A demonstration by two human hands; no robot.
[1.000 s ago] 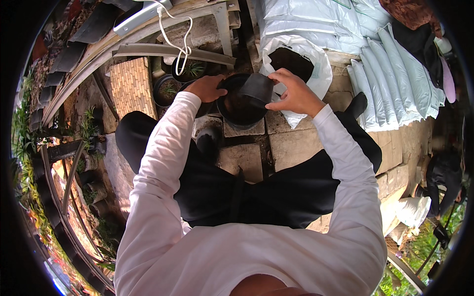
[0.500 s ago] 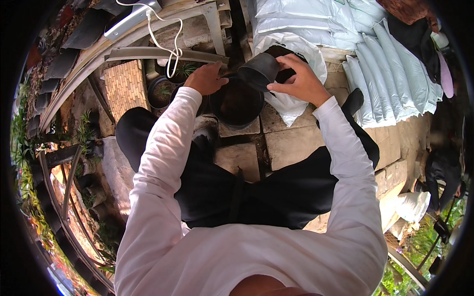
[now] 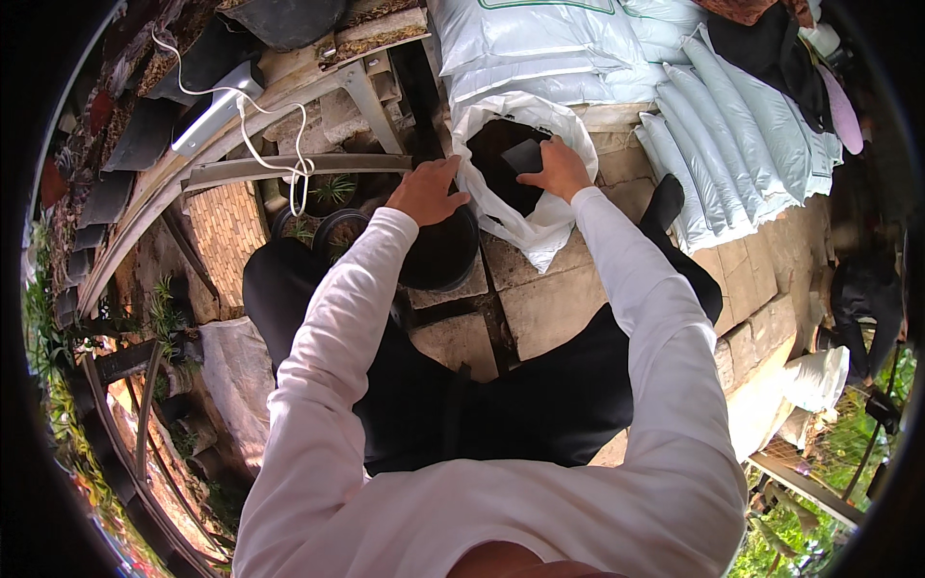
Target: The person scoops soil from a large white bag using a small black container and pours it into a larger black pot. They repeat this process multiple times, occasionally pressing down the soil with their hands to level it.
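My right hand [image 3: 564, 173] grips a small black plastic pot [image 3: 522, 157] by its side, between thumb and fingers. The pot is inside the mouth of a white sack [image 3: 541, 233], against the dark soil [image 3: 492, 152] that fills it. My left hand [image 3: 426, 194] hovers over a wide black pot [image 3: 445, 260], its thumb and fingers apart and nothing held. Its fingertips are close by the sack's left rim; whether they touch it I cannot tell. The inside of the wide pot is dark and partly covered by my left hand.
Pale full bags [image 3: 540, 48] are stacked behind the sack, and more bags [image 3: 732, 144] lean at the right. Potted plants [image 3: 332, 190], a curved metal bar [image 3: 289, 171], a white cable [image 3: 252, 144] and a woven panel [image 3: 226, 226] lie left. Paving slabs [image 3: 544, 299] lie before me.
My right hand has lowered the small pot from above the sack's near rim into its mouth, onto the soil side. My left hand stays over the wide pot, now nearer the sack.
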